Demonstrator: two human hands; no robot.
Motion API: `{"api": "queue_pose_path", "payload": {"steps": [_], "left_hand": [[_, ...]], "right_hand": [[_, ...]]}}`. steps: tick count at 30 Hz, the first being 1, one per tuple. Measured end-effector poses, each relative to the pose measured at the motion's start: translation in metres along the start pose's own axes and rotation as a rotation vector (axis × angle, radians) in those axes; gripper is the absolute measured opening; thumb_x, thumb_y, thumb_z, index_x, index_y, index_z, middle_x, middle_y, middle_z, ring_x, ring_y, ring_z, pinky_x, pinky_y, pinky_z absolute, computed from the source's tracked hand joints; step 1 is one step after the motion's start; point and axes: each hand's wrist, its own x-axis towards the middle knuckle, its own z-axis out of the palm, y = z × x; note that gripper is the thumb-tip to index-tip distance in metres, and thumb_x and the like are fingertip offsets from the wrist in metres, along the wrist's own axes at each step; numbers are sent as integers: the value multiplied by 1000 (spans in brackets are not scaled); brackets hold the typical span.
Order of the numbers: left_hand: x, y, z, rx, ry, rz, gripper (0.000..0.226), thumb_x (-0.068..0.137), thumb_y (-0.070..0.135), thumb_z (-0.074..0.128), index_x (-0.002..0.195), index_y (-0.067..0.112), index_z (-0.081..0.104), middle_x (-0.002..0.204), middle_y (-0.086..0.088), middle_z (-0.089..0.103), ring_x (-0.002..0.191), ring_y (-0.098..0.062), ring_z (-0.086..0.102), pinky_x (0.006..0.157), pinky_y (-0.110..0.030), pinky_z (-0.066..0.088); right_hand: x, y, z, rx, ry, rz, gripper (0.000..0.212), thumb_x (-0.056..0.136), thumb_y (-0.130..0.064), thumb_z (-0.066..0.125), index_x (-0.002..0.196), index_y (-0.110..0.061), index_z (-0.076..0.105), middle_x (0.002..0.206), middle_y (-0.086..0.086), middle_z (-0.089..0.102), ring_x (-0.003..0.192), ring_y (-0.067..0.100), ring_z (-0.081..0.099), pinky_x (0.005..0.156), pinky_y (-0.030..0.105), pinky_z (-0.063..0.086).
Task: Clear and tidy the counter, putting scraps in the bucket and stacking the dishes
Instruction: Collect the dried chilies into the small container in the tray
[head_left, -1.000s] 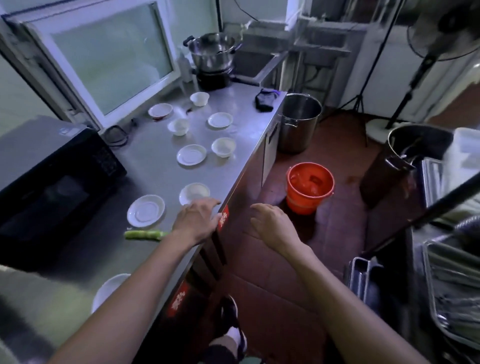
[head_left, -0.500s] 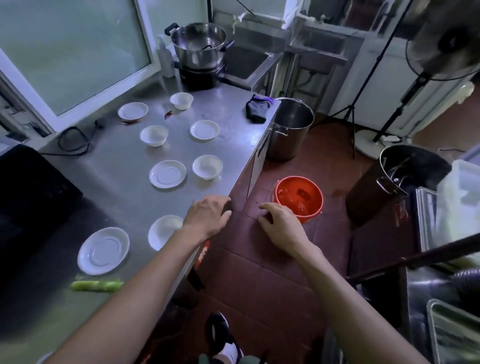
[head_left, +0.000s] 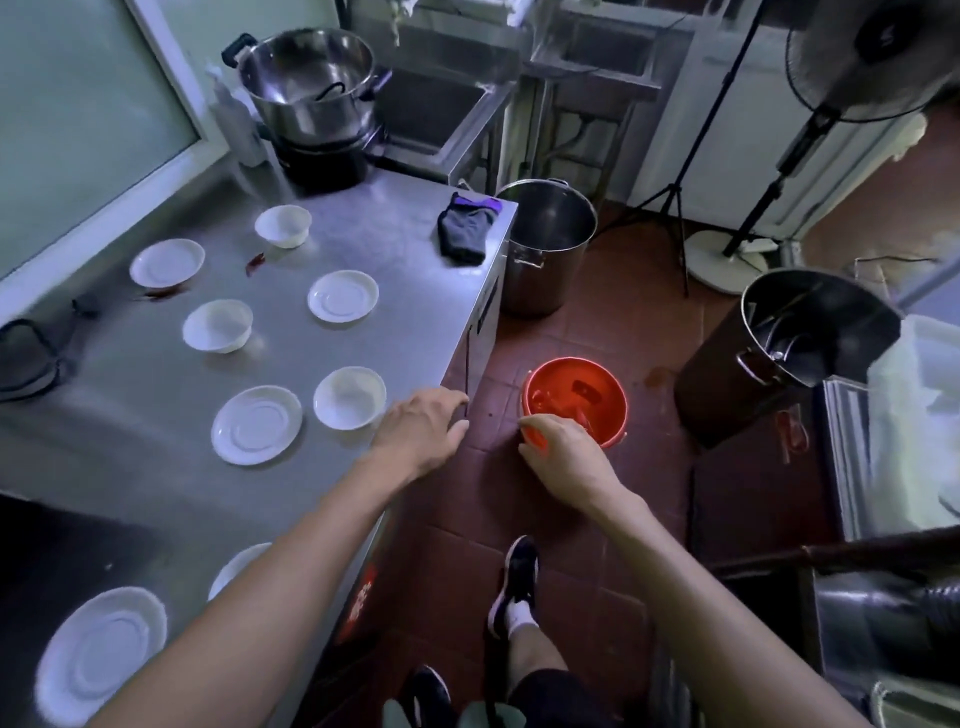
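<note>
Right hand (head_left: 563, 457), fingers curled, contents hidden, hangs over the bucket (head_left: 574, 400): release squarely above it. Left hand (head_left: 423, 428) rests relaxed on the counter (head_left: 405, 249) edge.

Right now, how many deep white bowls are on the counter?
3: one far back near the pot, one in the middle, one beside the left hand. The arm may hide more.

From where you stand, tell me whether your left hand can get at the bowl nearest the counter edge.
Probably yes: the left hand hovers open right beside that bowl, with only bare counter between them.
</note>
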Motion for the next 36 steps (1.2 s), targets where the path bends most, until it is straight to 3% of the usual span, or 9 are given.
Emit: {"api": "queue_pose_path", "payload": {"steps": [8,16,20,26,36], "left_hand": [[109,1,-18,81,-20,-102,42,97,40,50,136,26,53,138,3,57,126,-23,51,101,-37,41],[147,-26,-28,15,14,-305,41,97,39,49,137,27,52,139,3,56,126,-23,51,100,-38,41],[155,-53,-33,-34,49,-382,41,98,39,48,137,26,52,139,3,56,125,-23,51,100,-36,40],[159,-107,-35,-127,95,-510,39,99,38,49,136,26,53,138,4,56,124,-23,52,100,-38,41],[154,-210,-52,-226,316,-673,34,95,30,55,127,21,61,126,0,64,117,-25,56,93,-39,48]], "right_hand": [[118,37,-52,31,-4,-39,35,93,-21,58,128,-18,64,132,5,64,123,30,56,100,47,49],[214,32,-66,1,-149,-158,43,91,-18,59,133,-16,61,138,4,61,127,26,55,104,45,46],[255,12,-54,-4,-202,-213,39,91,-19,56,129,-17,63,132,5,64,123,29,56,100,46,48],[312,-32,-21,-48,-316,-321,40,96,-27,60,135,-19,58,140,1,58,127,24,54,105,40,44],[406,-129,28,-239,-451,-496,42,99,-28,57,139,-20,55,143,1,56,127,26,51,102,39,44]]}}
